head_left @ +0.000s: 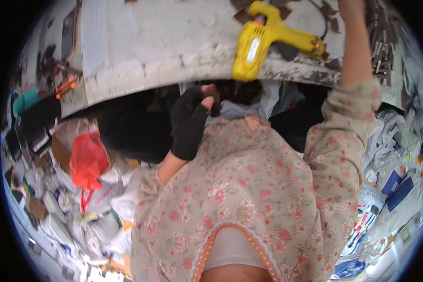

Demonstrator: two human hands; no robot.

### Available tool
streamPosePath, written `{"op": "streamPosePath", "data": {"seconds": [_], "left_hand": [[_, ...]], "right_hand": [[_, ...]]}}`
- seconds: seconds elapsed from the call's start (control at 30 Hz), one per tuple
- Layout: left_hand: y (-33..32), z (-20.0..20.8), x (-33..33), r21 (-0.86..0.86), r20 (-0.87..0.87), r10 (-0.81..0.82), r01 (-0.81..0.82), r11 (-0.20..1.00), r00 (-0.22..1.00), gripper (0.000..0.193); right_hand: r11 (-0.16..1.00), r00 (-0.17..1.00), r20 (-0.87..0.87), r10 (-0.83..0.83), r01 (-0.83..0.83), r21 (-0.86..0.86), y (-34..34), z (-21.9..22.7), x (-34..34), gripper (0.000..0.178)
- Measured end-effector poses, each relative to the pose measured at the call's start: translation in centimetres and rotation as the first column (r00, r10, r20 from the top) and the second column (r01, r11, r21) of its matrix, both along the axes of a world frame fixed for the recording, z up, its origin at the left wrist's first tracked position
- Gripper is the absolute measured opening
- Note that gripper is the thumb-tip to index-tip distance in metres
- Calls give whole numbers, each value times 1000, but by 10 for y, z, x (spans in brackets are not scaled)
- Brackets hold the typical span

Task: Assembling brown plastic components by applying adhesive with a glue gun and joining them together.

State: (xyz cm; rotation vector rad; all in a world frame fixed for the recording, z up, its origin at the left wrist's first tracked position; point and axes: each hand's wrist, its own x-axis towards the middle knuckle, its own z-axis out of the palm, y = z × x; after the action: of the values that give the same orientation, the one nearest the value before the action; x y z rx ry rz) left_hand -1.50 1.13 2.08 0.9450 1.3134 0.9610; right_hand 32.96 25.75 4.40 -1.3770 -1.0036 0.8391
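My left hand (pixel 189 123), in a black fingerless glove, is closed just in front of the table's near edge. A small dark-brown piece (pixel 215 99) sits between its thumb and fingertips; its exact kind is unclear. My right arm stretches far forward over the table, and my right hand (pixel 352 8) is blurred and cut off by the top edge, so its fingers are hidden. Between the two, a yellow hot glue gun (pixel 254 49) lies on the pale, stained table (pixel 174 51) with a small red light glowing on its handle.
Thin brown strips (pixel 384 51) are heaped at the table's right end, with brown scraps near the glue gun. Orange-handled tools (pixel 66 87) lie at the left. A red plastic bag (pixel 88 162) and white bags (pixel 122 207) crowd the floor left; more plastic bags (pixel 390 136) lie right.
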Motion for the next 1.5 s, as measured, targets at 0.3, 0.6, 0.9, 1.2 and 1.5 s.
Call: {"op": "streamPosePath", "data": {"seconds": [0.3,0.6,0.9,1.2,1.5], "left_hand": [[-16,-13,12,-236,240,-91,149,960,967,24],[-14,-18,18,-203,253,-98,151,967,963,22],[-7,-13,23,-222,264,-53,114,968,963,21],[-10,-10,11,-208,226,-30,78,975,974,25],[2,-8,6,-437,795,274,198,878,541,29]], "right_hand": [[964,965,61,254,-248,-91,-169,0,-58,33],[969,291,924,248,-72,-238,-180,-10,-83,68],[959,308,911,274,-158,-235,-176,-12,-72,61],[966,471,860,194,-243,-84,-199,-9,-91,50],[623,616,135,776,-715,-318,-266,43,-123,39]]}}
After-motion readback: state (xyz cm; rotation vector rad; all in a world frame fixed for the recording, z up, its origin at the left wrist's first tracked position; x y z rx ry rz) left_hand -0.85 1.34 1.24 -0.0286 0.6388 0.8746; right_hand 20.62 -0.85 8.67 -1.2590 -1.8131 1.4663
